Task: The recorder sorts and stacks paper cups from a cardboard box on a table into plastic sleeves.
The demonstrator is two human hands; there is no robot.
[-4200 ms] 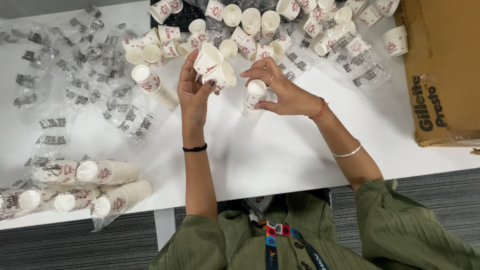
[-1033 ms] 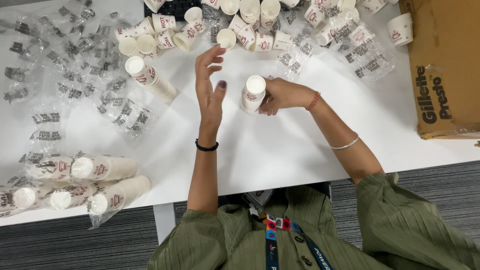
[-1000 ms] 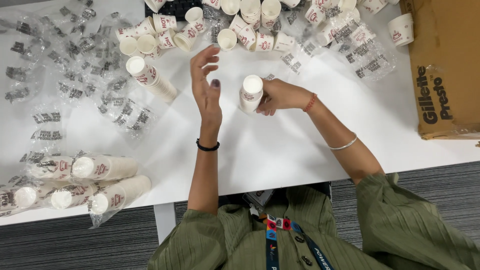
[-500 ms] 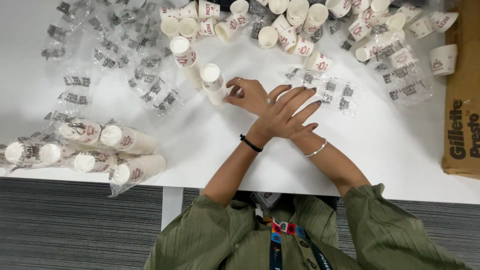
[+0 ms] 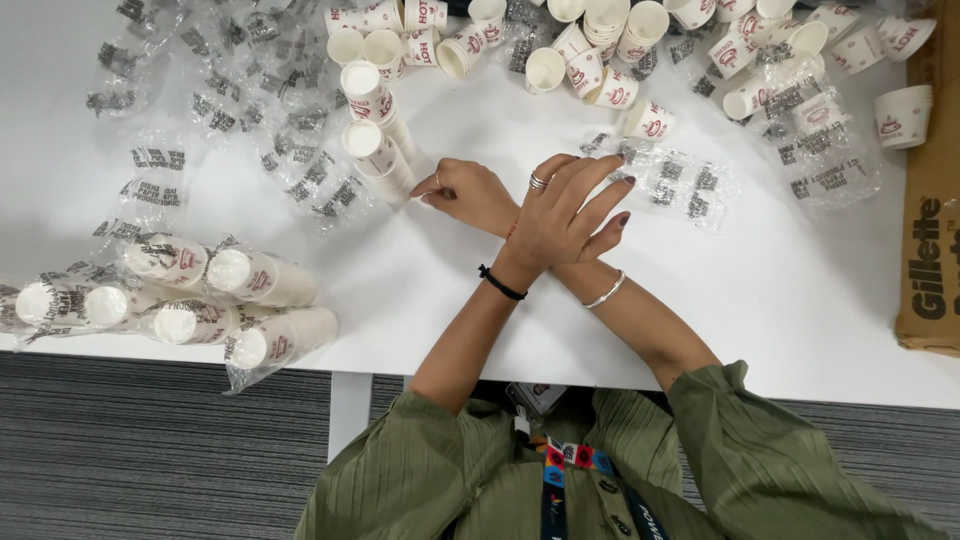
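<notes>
Arms crossed over a white table [image 5: 800, 300] strewn with paper cups.

The right hand [image 5: 470, 192] touches a lying cup stack [image 5: 378, 158] at far left, grip unclear; the left hand [image 5: 565, 215] reaches open-fingered towards an empty plastic sleeve [image 5: 680, 180]. Cups likely light, crushable; best held around the sides.

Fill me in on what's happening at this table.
A person sits at a white table with arms crossed. The right hand reaches across to a lying stack of paper cups, fingertips at its end. The left hand rests open over the right wrist. Loose cups and empty clear wrappers lie beyond, wrapped cup sleeves at the left edge, and a cardboard box on the right.
</notes>
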